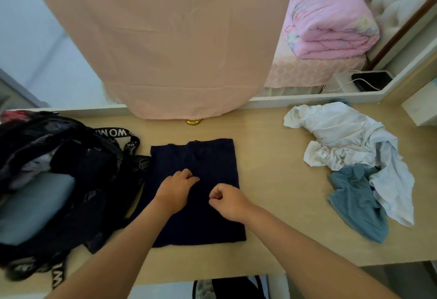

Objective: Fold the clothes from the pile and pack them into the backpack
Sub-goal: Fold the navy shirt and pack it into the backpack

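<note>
**A:** Forearms reach in from the near edge. Grip?

**B:** Left hand (176, 188) and right hand (228, 200) are both curled, close together on the middle of a dark navy flat-folded cloth garment (212, 156). Cannot tell whether the fingers nip any cloth; it is dark on dark.

**A:** Around them?

**B:** The garment lies squared on a pale wooden tabletop (272, 168). An open black fabric backpack with white-lettered straps (94, 204) touches its left edge. A loose pile of white and grey-blue clothes (354, 156) sits well apart on the right.

**A:** Step?

**B:** Mid-fold, by my reading. The next move likely calls for halving the garment once more, then carrying it left into the backpack mouth, held flat so it doesn't spring open.
</note>
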`<state>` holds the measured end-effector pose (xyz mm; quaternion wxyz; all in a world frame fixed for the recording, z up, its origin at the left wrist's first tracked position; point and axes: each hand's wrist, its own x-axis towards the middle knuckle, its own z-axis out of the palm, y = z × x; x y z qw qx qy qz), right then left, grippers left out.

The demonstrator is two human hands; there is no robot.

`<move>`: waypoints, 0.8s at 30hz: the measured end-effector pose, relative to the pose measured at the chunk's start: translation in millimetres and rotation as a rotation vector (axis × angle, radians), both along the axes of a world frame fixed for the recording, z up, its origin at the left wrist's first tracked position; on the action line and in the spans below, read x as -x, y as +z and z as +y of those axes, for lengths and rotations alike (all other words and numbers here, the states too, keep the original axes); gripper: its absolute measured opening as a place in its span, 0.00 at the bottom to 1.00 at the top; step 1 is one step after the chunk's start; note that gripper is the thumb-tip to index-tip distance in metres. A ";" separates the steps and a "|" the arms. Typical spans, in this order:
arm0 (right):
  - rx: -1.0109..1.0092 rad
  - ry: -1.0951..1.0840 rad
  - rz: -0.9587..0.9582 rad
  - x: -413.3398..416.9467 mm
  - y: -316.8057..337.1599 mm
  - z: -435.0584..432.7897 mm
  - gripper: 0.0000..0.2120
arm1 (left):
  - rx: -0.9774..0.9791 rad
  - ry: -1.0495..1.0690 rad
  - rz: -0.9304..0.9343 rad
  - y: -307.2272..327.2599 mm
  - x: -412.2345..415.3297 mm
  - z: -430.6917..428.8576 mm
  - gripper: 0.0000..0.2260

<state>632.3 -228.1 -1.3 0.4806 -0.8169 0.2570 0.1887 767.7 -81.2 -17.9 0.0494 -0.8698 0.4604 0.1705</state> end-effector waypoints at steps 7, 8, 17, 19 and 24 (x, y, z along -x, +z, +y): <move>0.577 0.532 0.026 16.7 -42.8 -9.5 0.38 | 0.106 0.219 0.155 -40.5 45.9 37.8 0.26; 0.607 0.564 0.067 18.4 -44.8 -12.5 0.38 | 0.134 0.241 0.175 -41.4 49.0 37.6 0.26; 0.827 0.337 0.336 17.1 -26.6 -76.8 0.26 | 0.367 0.219 0.534 -39.2 78.7 -10.9 0.26; 0.887 0.327 0.456 17.9 -21.3 -86.0 0.26 | 0.462 0.274 0.489 -37.7 84.2 -16.5 0.25; 0.952 0.266 0.107 0.5 -15.5 -56.7 0.15 | 0.533 0.658 0.192 -36.5 73.7 14.0 0.20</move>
